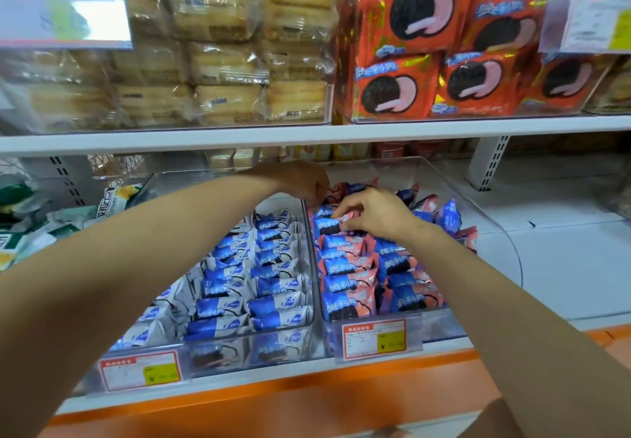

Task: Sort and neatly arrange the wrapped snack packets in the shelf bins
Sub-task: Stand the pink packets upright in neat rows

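White metal store shelving: upper shelf board (pixel 307 137) runs the full width, with a slotted white bracket (pixel 488 164) under it at right and a slotted upright (pixel 65 178) behind at left. Lower shelf (pixel 563 260) is white, with an orange front strip (pixel 273 390) along its edge. Price label (pixel 61 4) top left catches glare, second price tag (pixel 594 17) top right; light bright and even.

Two clear bins, side by side. Left bin (pixel 222 339): blue-white packets (pixel 239 284) in tidy overlapped rows, logos up. Right bin (pixel 440 328): blue-pink packets (pixel 351 273) rowed from 6 o'clock to mid-bin. Loose packets (pixel 447 215) lie tilted and jumbled at 12–2 o'clock. Held packet (pixel 333 222) at 11 o'clock, pinched by right hand (pixel 372 212).
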Action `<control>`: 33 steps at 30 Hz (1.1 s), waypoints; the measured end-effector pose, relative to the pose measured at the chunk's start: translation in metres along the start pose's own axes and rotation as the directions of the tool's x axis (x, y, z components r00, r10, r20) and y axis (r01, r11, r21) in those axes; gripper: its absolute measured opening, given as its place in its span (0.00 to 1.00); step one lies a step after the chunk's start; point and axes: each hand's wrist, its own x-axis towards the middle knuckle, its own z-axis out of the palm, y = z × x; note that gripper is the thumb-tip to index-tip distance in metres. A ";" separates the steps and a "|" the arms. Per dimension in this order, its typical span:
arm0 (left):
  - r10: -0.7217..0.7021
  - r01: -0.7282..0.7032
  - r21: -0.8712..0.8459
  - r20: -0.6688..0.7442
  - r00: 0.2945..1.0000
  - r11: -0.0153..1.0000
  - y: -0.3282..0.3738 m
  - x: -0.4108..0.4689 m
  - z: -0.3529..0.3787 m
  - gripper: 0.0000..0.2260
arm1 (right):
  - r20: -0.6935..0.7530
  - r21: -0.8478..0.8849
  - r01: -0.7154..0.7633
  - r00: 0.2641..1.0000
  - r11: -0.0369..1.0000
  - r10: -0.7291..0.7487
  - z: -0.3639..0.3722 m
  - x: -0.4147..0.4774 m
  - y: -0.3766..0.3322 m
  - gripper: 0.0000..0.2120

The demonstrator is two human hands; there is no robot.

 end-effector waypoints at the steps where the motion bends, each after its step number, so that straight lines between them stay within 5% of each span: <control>1: 0.003 -0.003 -0.006 -0.001 1.000 1.000 0.000 -0.002 0.001 0.06 | -0.004 -0.036 0.001 1.000 0.999 -0.001 0.002 0.001 -0.001 0.12; 6: 0.010 -0.006 -0.082 0.045 0.999 0.997 0.017 -0.022 -0.011 0.03 | -0.008 -0.121 -0.028 1.000 0.992 0.027 0.007 0.005 -0.001 0.12; 10: 0.063 -0.055 -0.083 0.101 0.993 0.995 0.023 -0.031 -0.017 0.13 | -0.012 -0.091 -0.032 0.999 0.995 0.031 0.004 0.002 0.000 0.11; 15: 0.003 -0.015 0.064 0.180 0.984 0.998 0.036 -0.027 -0.014 0.17 | -0.019 -0.174 -0.003 1.000 0.985 0.000 0.011 0.004 -0.005 0.10; 22: -0.030 0.005 0.206 0.114 0.993 0.978 0.043 -0.027 -0.011 0.18 | 0.044 -0.145 0.000 0.999 0.989 0.007 0.004 0.002 -0.002 0.10; 25: 0.063 -0.061 0.078 -0.022 0.998 0.995 0.043 -0.030 -0.009 0.10 | -0.001 -0.134 0.002 1.000 0.991 -0.002 -0.002 -0.005 0.004 0.10; 28: 0.123 -0.100 -0.216 0.099 0.987 0.971 0.049 -0.036 -0.004 0.07 | -0.080 -0.092 0.006 0.997 0.996 -0.013 -0.002 -0.012 0.010 0.09; 33: 0.087 -0.069 -0.141 0.128 0.988 0.988 0.056 -0.036 0.003 0.05 | -0.075 -0.101 0.021 0.997 0.995 -0.029 -0.001 -0.015 0.009 0.08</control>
